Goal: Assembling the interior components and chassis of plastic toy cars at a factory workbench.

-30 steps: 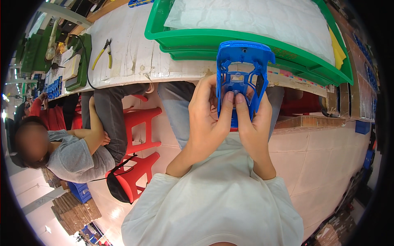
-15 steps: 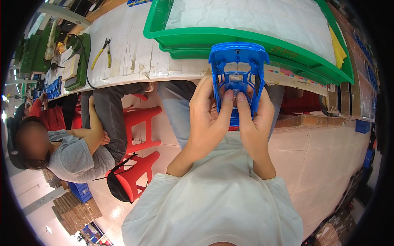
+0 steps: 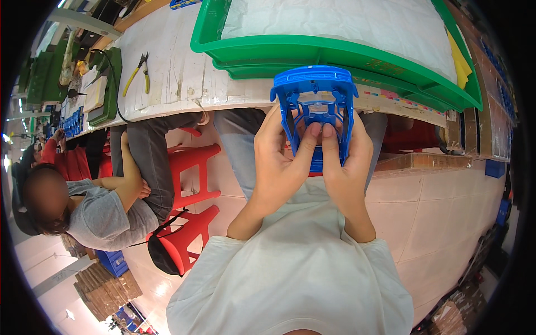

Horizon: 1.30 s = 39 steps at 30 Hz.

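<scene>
White surface (image 3: 167,72) with a green tray (image 3: 262,53) spans the upper frame, above pale floor tiles (image 3: 435,223). Just right of upper centre, the person's left hand (image 3: 283,162) and right hand (image 3: 347,159) pinch a shiny blue openwork shell (image 3: 321,118).

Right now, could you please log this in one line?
left hand: gripping blue shell; right hand: same shell; pliers: on table

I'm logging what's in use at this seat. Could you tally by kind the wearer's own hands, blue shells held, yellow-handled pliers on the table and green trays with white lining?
Wearer's hands, left hand and right hand: 2
Blue shell, held: 1
Yellow-handled pliers on the table: 1
Green tray with white lining: 1
Total: 5
</scene>
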Available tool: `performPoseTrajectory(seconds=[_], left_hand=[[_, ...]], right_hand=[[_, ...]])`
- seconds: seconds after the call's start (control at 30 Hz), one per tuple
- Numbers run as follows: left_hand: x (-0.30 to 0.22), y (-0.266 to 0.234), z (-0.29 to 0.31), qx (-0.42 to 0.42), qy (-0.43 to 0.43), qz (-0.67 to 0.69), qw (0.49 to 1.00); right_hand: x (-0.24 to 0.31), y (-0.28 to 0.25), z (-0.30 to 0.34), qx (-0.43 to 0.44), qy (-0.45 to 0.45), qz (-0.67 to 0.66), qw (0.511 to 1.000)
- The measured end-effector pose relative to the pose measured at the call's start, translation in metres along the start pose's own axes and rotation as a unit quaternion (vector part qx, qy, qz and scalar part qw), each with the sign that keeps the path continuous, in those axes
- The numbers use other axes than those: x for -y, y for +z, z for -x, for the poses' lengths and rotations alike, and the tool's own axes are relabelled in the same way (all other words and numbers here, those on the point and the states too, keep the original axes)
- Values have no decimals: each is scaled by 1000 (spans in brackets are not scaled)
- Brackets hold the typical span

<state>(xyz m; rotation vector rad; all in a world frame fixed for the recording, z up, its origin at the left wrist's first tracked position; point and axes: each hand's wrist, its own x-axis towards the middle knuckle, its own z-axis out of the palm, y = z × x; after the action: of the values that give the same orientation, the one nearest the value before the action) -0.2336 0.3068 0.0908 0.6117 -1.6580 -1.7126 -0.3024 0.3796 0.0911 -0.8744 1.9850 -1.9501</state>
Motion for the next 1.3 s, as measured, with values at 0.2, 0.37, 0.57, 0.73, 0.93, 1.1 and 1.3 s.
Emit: performPoseTrajectory(seconds=[0.2,0.37,0.57,0.73,0.93,1.1,1.3], left_hand=[[-1,2,0,-13,-9,19,1000],[2,1,-4,-5,43,23,999],[-6,0,-9,-97,102,-117,983],[-2,-3,-14,-72,136,-146,977],[-1,2,-8,-50,115,-145,981],[-4,3,-7,-32,94,-119,988],[-1,1,-7,-14,78,-94,992]], right_hand=[[1,1,0,-2,7,-8,1000],[1,1,-3,-2,13,-17,1000],[8,3,0,35,62,-66,995],[13,6,-5,28,0,-29,999],[11,3,-12,4,-7,19,1000],[10,3,-10,-16,-14,22,1000],[3,2,-9,-15,-36,31,999]])
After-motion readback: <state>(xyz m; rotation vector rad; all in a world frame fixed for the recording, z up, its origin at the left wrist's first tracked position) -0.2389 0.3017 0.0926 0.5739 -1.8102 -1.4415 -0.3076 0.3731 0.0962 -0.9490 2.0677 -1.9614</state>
